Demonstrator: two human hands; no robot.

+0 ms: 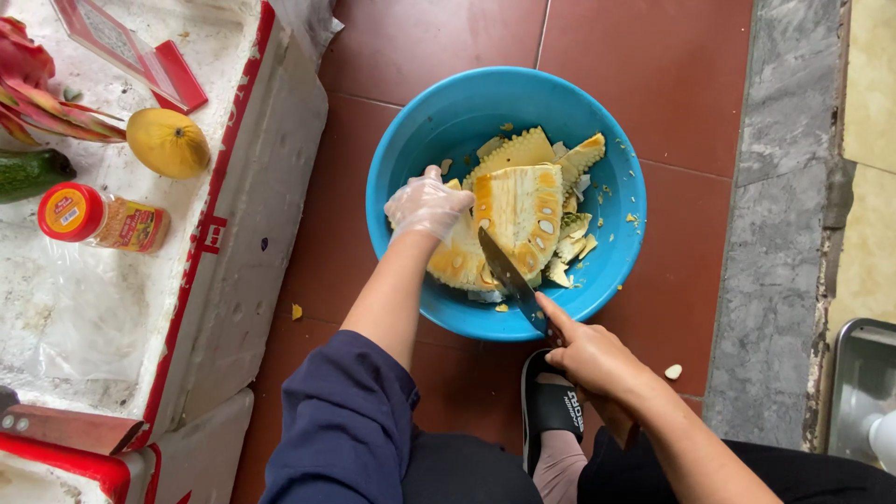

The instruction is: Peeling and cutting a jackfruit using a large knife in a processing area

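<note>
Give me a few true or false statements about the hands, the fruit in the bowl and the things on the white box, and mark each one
1. The left hand, in a clear glove, rests on the cut jackfruit. True.
2. The right hand holds a spoon. False: it holds a knife, blade on the fruit.
3. The fruit lies in a red bowl. False: the bowl is blue.
4. A yellow mango lies on the white foam box. True.
5. The red-capped jar stands upright. False: it lies on its side.
</note>
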